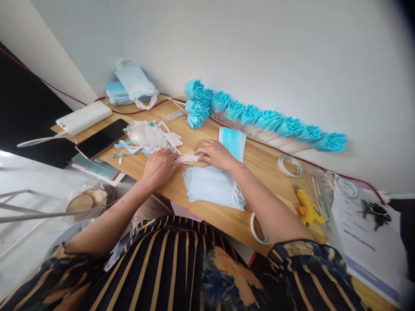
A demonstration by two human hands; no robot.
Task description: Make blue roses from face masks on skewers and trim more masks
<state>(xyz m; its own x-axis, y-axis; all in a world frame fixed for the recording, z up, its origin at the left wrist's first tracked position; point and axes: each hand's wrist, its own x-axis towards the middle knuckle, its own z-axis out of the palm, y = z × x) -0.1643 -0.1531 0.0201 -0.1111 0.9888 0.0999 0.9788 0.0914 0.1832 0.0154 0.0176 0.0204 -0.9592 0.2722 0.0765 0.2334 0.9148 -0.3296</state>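
A bundle of white elastic ear loops [188, 159] lies low over the wooden table, stretched between my two hands. My left hand [160, 167] is closed at the bundle's left end, its fingertips partly hidden. At the other end, the bent fingers of my right hand [218, 154] close on the loops. Just in front of that hand sits a fanned stack of pale blue face masks [209, 185], with white loops at its right side. Beyond my right wrist lies a brighter blue pleated mask piece [234, 141], partly covered.
Plastic and mask scraps [145, 136] lie beside my left hand, near a black phone [102, 137] and white power bank [84, 117]. Blue flowers [251, 114] line the wall. More masks [132, 82] sit back left. Tape rolls [289, 166] and a yellow glue gun [308, 207] are right.
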